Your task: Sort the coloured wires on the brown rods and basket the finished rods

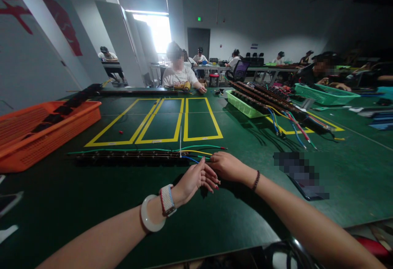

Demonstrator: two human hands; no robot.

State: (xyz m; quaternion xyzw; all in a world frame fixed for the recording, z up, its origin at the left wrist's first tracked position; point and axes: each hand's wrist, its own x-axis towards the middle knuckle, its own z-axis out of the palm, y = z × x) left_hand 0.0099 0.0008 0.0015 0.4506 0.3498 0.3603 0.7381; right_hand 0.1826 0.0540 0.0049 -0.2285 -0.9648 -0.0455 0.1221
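While my left hand (195, 181) spreads loosely, I cannot tell whether my right hand (229, 166) grips the wires (199, 152); the white labels (156, 141) are too small to read.

Room over the yellow-taped rectangles (203, 139), crowding on either side.
A hand could cross there, skirting one small red piece (120, 132); the black wired strip (132, 157) and its upright white cable tie (181, 140) bar the near side, the orange basket (73, 127) the left, the light-green basket (245, 107) and trailing wires (274, 124) the right. What seems a phone (302, 177), blurred, obstructs the right hand's (229, 166) outer side.
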